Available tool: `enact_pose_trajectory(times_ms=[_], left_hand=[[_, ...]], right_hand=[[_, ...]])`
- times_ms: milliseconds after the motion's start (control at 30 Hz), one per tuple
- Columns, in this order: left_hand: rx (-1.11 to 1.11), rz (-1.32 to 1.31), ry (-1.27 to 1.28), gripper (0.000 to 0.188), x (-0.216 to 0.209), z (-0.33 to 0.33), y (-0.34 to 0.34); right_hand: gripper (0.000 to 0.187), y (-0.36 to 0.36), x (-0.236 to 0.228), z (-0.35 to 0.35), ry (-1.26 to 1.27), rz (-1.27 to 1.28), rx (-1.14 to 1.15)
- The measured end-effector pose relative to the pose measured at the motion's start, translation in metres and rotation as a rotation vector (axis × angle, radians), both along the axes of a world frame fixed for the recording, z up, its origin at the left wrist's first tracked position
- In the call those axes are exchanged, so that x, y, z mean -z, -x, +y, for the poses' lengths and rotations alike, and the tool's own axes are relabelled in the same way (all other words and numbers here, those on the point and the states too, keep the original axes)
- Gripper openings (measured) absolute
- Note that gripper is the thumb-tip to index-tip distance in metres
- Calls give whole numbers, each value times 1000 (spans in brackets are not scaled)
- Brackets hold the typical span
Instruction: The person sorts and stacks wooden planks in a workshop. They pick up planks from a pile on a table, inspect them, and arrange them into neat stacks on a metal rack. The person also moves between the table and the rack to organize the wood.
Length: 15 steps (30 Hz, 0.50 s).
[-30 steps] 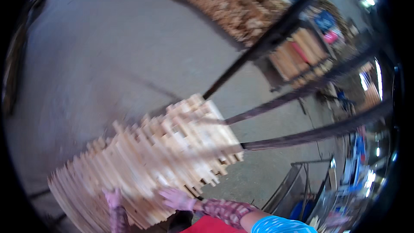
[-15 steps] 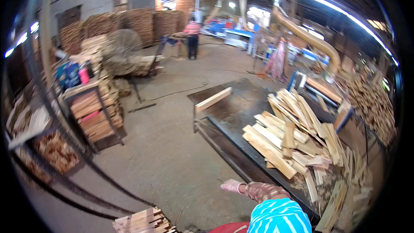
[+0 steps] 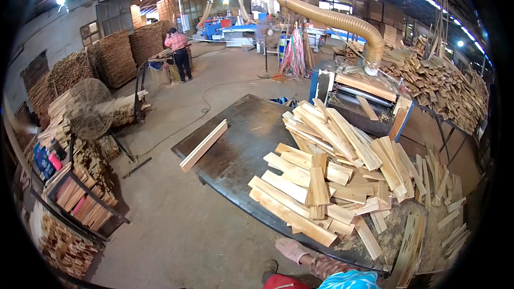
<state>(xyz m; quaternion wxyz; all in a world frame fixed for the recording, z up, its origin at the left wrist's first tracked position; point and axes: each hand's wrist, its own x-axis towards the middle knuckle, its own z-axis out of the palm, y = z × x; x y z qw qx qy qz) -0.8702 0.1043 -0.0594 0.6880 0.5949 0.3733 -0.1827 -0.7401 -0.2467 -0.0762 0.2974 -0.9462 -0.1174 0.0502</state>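
My right hand [image 3: 292, 250], in a pale pinkish glove below a brown patterned sleeve, reaches in from the lower edge beside the table's near edge. Its fingers look loosely stretched, and no object shows in them. My left hand is out of view. Just beyond the glove, a loose heap of pale wooden strips [image 3: 292, 211] covers the near right part of a dark metal table [image 3: 241, 123]. One longer wooden strip [image 3: 204, 145] lies apart at the table's left edge. Sawdust and thin offcuts [image 3: 409, 235] spread to the right of the heap.
Behind the heap stands a woodworking machine [image 3: 369, 101] with a ribbed tan duct [image 3: 337, 13]. Far left, a person [image 3: 179, 53] stands by a bench. A round fan [image 3: 91, 108] and stacked wood [image 3: 64, 241] line the left; a large wood pile [image 3: 428, 83] rises right.
My view has swung right and up, so the table and heap sit further left and the machine shows more fully. The gloved hand stays low by the table edge. The far person has raised an arm.
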Motion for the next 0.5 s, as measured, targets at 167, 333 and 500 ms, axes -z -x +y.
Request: enact_pose_trajectory(times_ms=[167, 333, 500], left_hand=[[45, 45, 39, 32, 13, -13, -28], [-38, -24, 37, 30, 8, 6, -106], [282, -29, 69, 31, -3, -12, -210]], right_hand=[[26, -100, -86, -43, 554, -315, 59], [50, -127, -125, -73, 142, -230, 388], [95, -132, -140, -100, 456, -95, 628]])
